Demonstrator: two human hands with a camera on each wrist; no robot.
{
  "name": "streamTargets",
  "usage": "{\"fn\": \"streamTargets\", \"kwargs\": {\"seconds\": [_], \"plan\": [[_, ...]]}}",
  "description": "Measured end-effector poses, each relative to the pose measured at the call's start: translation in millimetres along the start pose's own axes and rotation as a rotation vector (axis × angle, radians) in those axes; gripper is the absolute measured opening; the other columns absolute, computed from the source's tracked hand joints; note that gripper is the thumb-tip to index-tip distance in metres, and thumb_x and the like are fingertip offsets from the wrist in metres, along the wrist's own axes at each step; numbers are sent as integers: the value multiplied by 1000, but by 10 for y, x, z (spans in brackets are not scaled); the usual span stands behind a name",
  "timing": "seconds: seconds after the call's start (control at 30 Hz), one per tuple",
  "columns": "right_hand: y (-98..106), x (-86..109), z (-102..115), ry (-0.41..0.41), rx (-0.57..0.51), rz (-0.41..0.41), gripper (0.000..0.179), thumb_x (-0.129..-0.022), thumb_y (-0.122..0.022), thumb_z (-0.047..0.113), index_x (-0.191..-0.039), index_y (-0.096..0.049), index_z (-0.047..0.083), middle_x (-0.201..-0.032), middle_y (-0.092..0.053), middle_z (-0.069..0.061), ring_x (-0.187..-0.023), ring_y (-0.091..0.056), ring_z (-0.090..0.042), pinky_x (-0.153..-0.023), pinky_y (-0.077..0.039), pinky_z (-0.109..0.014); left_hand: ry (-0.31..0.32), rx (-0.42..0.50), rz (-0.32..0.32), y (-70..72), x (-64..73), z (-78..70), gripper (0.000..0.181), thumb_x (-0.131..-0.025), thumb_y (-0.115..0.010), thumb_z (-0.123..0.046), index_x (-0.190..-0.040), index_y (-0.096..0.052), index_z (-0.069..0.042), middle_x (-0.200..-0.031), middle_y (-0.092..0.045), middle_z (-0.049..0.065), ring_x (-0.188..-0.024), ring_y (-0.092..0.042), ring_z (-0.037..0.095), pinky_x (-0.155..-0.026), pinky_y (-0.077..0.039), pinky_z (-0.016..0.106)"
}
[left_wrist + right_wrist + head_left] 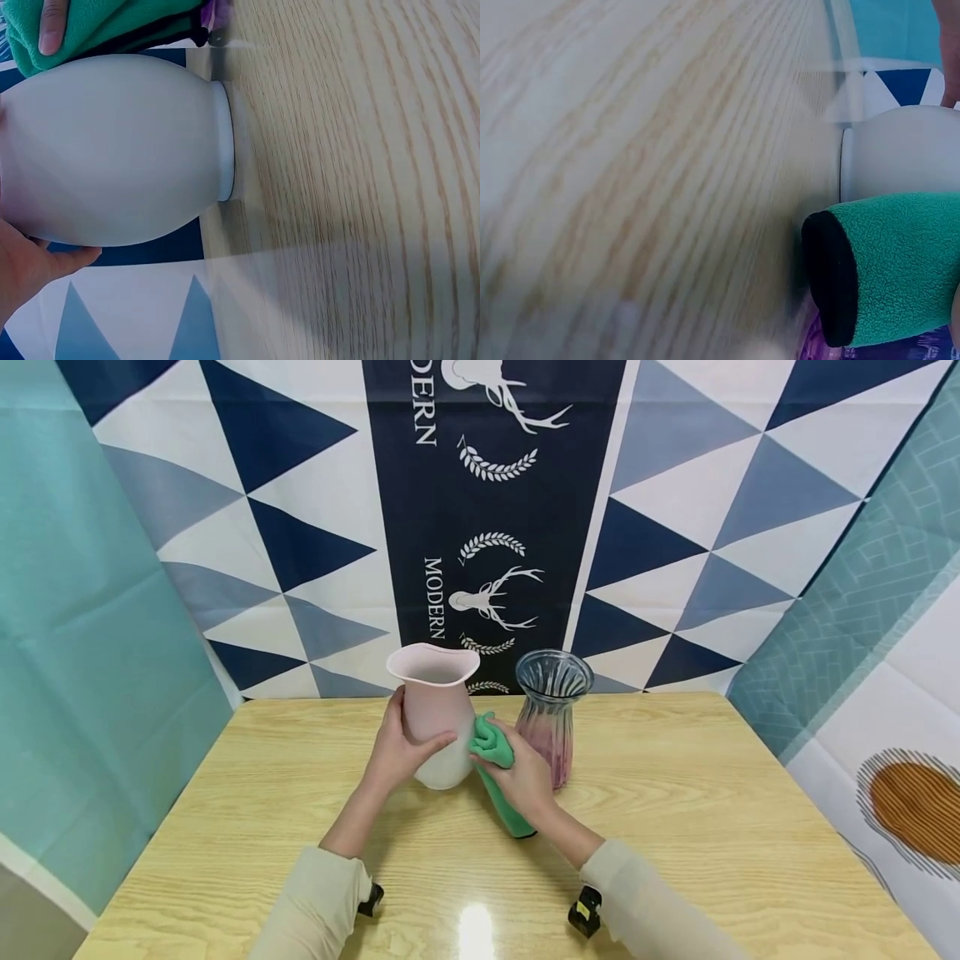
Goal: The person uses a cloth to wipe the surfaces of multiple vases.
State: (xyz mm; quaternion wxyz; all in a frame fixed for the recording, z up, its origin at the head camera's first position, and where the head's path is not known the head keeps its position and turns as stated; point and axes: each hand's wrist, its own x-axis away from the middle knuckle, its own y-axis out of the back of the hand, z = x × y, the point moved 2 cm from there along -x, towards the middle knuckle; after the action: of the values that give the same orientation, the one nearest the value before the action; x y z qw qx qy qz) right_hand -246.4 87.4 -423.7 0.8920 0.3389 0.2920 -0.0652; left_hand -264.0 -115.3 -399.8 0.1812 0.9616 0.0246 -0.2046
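A pale pink-and-white vase (442, 718) with a wavy rim stands upright on the table. My left hand (401, 747) grips its left side, the thumb lying across the front; the left wrist view shows the vase's rounded body (120, 150) and its base on the wood. In my right hand (523, 777) is a bunched green cloth (492, 745), held against or very near the vase's right side. The cloth's lower end (900, 262), edged in black, hangs down in the right wrist view. Just behind the right hand stands a ribbed glass vase (555, 693), blue-grey above and pink below, partly hidden.
The light wood table (675, 827) spreads out on both sides of the vases. Right behind its far edge hangs a patterned cloth backdrop (315, 527) with triangles and deer heads. Teal fabric (97, 610) borders the left side, and more patterned fabric (885, 693) the right.
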Motion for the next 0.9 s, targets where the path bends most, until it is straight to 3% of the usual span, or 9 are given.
{"fn": "streamTargets", "kwargs": {"seconds": [0.33, 0.73, 0.9], "plan": [[155, -171, 165, 128, -41, -125, 60, -74, -79, 26, -128, -56, 15, -117, -65, -12, -98, -65, -27, -79, -53, -43, 50, 28, 25, -8, -4, -9, 100, -71, -81, -34, -147, -17, -18, -143, -37, 9, -124, -44, 30, -101, -39, 51], [241, -389, 369, 226, -74, -150, 62, -73, -80, 23, -129, -54, 14, -118, -65, -11, -101, -65, -27, -79, -53, -42, 28, 11, 25, -7, -8, 8, 101, -72, -81, -32, -147, -17, -15, -142, -37, 10, -123, -45, 30, -101, -40, 50], [231, -422, 411, 217, -58, -147, 60, -74, -79, 25, -128, -55, 15, -116, -66, -11, -100, -65, -26, -77, -53, -41, 43, 20, 32, -7, -10, 11, 101, -72, -82, -29, -147, -16, -16, -143, -35, 10, -124, -43, 30, -102, -39, 49]]}}
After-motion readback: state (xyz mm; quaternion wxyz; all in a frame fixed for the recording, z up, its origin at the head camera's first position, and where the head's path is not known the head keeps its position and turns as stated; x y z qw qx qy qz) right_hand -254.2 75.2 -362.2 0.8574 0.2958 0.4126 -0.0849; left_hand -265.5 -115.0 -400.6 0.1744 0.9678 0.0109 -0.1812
